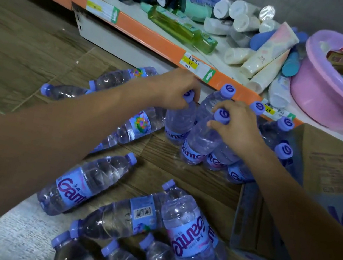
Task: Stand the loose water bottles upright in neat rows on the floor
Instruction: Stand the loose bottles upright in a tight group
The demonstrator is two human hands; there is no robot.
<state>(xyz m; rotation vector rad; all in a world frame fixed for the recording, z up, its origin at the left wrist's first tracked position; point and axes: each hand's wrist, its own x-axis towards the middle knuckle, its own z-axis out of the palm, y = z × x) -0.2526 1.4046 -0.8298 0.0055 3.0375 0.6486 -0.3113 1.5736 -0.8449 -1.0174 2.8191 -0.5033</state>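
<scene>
Bottles everywhere here, all with purple caps and blue labels reading "Ganten" in purple script, like this lying bottle [81,185]; another one [129,215] shows us its barcode. Our left hand [172,91] has its grip pinched around the cap of an upright bottle [180,120], and the right hand [234,129] grasps the neck of a second standing bottle [203,139], both in the upright cluster just below the orange shelf edge [150,33]. Price tags [190,61] there carry handwriting we can't read. Wood-look floor [21,43], a cardboard box [331,161] at right, a pink basin [321,96] on the shelf.
</scene>
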